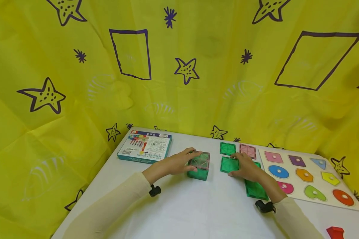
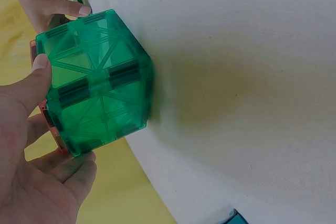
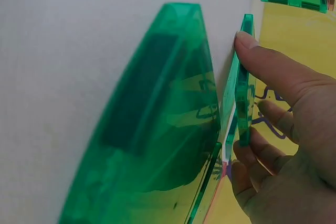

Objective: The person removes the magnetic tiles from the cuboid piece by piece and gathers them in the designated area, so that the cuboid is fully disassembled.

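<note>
A box-shaped build of see-through magnetic tiles, green on the sides with a pink tile on top, stands on the white table. My left hand holds it near the top, thumb on the near side and fingers on the far side. In the left wrist view the green faces show clearly beside the thumb. To the right, my right hand pinches a green square magnetic tile by its edges. The right wrist view shows this tile edge-on between thumb and fingers.
Behind the pinched tile lie another green tile and a pink tile. Larger green tiles lie under the right forearm. A shape puzzle board is at right, a boxed set at back left, a red piece at front right.
</note>
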The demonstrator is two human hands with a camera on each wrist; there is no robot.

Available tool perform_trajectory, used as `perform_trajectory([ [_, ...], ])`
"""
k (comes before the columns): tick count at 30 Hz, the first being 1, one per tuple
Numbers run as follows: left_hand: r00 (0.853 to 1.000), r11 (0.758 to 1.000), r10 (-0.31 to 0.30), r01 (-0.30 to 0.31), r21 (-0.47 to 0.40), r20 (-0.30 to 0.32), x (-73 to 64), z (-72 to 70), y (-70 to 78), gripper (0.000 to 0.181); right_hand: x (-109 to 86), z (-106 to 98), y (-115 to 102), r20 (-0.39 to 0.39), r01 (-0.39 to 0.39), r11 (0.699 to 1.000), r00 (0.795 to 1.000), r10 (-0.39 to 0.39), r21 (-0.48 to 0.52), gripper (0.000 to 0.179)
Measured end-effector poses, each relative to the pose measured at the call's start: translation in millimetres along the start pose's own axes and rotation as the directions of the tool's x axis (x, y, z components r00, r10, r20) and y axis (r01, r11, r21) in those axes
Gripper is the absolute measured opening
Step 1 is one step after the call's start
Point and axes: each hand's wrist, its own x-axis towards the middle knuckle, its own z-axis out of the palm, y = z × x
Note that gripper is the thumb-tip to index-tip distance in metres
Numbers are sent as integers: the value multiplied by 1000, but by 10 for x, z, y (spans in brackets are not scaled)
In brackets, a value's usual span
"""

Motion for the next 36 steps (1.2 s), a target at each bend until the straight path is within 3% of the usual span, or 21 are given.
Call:
perform_trajectory([
  [9, 1000, 1000, 6, -6, -10, 2, -9, -2, 14, 74, -10, -44, -56, 35, 10, 999, 999, -9, -41, 35],
  [18, 1000, 1000, 10, -11, -21, -7, -7, -7, 8, 75, 17, -15, -184, -27, 25, 996, 999, -27, -86, 35],
  [24, 1000, 1000, 9, -9, -27, -7, -2, -6, 2, 75, 84, 30, -408, -18, 51, 995, 999, -49, 88, 43],
  [30, 1000, 1000, 11, -11, -18, -10, 2, -6, 1, 74, 144, 71, -678, 18, 30, 960, 999, -37, 278, 55],
  [36, 1000, 1000, 9, -9, -13, -4, 5, -13, 6, 74, 171, 122, -867, 26, 42, 938, 998, -54, 345, 60],
])
